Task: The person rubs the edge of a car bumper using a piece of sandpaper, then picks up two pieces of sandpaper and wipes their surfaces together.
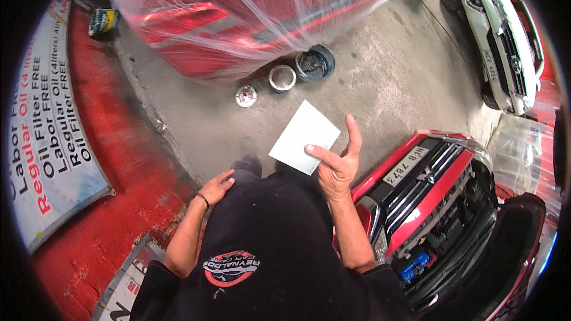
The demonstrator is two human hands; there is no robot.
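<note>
My right hand holds a white, flat, four-cornered sheet in front of me. The thumb lies on top of the sheet, the index finger sticks out past its right corner, and the other fingers are hidden. I cannot make out whether it is paper or a thin card. Down by my left thigh rests my left hand, a dark band on its wrist. Its fingers are loosely stretched and I see nothing in them.
A red car under clear plastic film stands ahead. On the concrete before it are a round silver lid, an open can and a blue bucket. A red car, hood raised, stands right; a red wall runs left.
</note>
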